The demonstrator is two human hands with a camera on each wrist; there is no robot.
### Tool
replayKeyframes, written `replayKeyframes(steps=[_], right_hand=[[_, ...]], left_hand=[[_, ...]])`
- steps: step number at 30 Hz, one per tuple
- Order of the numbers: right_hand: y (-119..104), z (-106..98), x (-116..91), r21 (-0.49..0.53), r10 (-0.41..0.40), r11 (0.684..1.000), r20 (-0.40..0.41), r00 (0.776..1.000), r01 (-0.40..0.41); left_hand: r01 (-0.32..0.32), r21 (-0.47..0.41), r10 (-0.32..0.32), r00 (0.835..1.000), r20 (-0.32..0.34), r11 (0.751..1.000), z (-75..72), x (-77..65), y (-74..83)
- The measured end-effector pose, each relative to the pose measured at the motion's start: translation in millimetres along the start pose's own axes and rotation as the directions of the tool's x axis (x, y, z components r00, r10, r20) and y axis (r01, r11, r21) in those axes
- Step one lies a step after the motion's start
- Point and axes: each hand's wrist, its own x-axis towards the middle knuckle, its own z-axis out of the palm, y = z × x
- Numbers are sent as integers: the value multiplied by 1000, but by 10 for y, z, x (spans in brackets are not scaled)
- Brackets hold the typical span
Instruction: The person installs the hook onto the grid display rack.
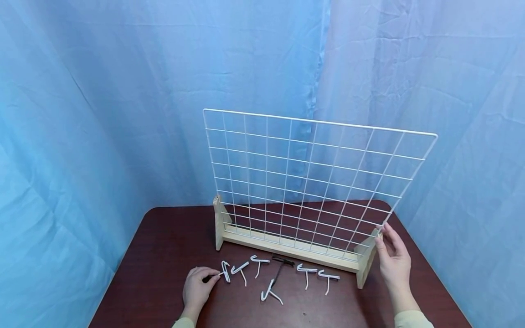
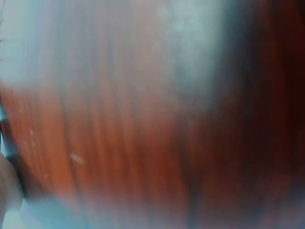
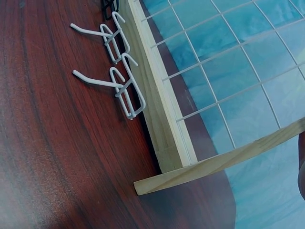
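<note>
White wire grid (image 1: 291,119), one: standing in a wooden stand (image 1: 287,253) on the dark table (image 1: 172,237). Right hand (image 1: 394,259), mine, pinches the stand's right upright; my left hand (image 1: 198,288), a white hook (image 1: 226,272). Uneven pressure from my right hand could, I judge, tip the tall grid.

The head camera looks forward and down from above the near side of the table (image 1: 172,241), far enough back to frame the whole wire grid (image 1: 287,159). The left-wrist camera faces the tabletop very closely, blurred. The right-wrist camera, tilted, looks down close by the wooden stand (image 3: 155,100); it shares the stand's right end and two white hooks (image 3: 125,88) with the head view.
</note>
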Motion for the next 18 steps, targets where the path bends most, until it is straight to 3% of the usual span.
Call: replayKeyframes(steps=[8,14,18], right_hand=[[-8,3,1,1,0,1000,4,1000,0],[-12,7,-1,8,4,1000,6,1000,-4],[-15,8,-6,11,4,1000,6,1000,-4]], left_hand=[[-2,-50,2,1000,19,999,-5,10,-35],[11,-140,-8,1000,25,990,-23,16,-72],[70,-198,-62,997,50,978,-40,29,-83]])
